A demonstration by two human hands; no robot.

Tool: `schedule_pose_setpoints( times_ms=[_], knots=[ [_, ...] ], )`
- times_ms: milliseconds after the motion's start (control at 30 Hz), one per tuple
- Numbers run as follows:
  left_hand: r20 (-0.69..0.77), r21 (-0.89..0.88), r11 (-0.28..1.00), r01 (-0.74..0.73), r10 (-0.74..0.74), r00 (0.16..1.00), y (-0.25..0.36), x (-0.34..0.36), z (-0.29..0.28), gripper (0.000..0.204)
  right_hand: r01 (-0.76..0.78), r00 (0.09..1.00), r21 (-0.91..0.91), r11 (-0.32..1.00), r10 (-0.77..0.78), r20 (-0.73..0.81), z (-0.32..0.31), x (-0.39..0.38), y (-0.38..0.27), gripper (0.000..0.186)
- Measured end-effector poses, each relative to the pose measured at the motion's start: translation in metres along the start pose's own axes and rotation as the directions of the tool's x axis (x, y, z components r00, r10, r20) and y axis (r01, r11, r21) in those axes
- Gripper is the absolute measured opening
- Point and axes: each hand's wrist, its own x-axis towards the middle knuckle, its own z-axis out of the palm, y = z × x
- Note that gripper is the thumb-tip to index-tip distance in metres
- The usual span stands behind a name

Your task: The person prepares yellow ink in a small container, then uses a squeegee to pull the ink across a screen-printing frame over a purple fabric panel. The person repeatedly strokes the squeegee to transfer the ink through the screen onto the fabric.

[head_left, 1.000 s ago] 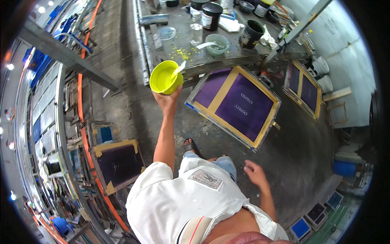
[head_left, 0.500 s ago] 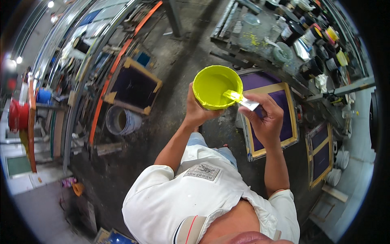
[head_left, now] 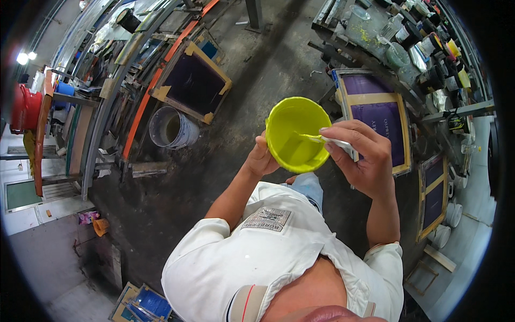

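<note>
In front of my chest I hold up a round tub [head_left: 272, 140] coated in bright yellow-green ink [head_left: 292, 121]. My left hand [head_left: 262, 156] is closed round its left side, with part of the fingers hidden behind the tub. At the right rim, my right hand [head_left: 363, 153] pinches a flat white spatula [head_left: 343, 146]. Its ink-covered end reaches inside the tub and touches the ink or lies just above it; I cannot tell which.
Purple framed printing screens lean at right [head_left: 378, 126] and left [head_left: 196, 80]. A dirty white bucket [head_left: 174, 129] stands on the floor at left. Many ink pots [head_left: 409, 33] crowd a bench at the upper right. A metal post [head_left: 254, 13] rises ahead.
The tub has moved slightly right and down in view and tips more toward me. The spatula has turned flatter, and my right hand has moved right with it. The surroundings have shifted.
</note>
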Motion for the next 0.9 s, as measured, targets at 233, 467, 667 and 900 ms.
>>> schedule_pose_setpoints(
  times_ms=[233,467,667,900],
  knots=[
    [0.049,-0.203,0.972,0.118,-0.110,0.993,0.022,-0.071,-0.023,0.088,0.054,0.996,0.042,0.998,-0.051,-0.071,0.046,0.002,-0.036,0.021],
    [-0.040,-0.062,0.979,0.192,-0.195,0.980,0.043,-0.098,-0.024,0.083,-0.039,0.998,-0.187,0.982,0.028,-0.061,0.093,-0.022,-0.054,0.018],
    [-0.053,-0.184,0.965,0.188,-0.200,0.978,0.028,-0.122,-0.060,0.075,-0.618,0.774,0.162,0.769,0.632,-0.044,0.116,-0.052,-0.070,0.016],
    [0.149,-0.364,0.909,0.203,-0.159,0.976,0.024,-0.131,-0.051,0.065,-0.521,0.702,0.442,0.730,0.661,-0.265,0.144,-0.066,-0.058,0.013]
  ],
)
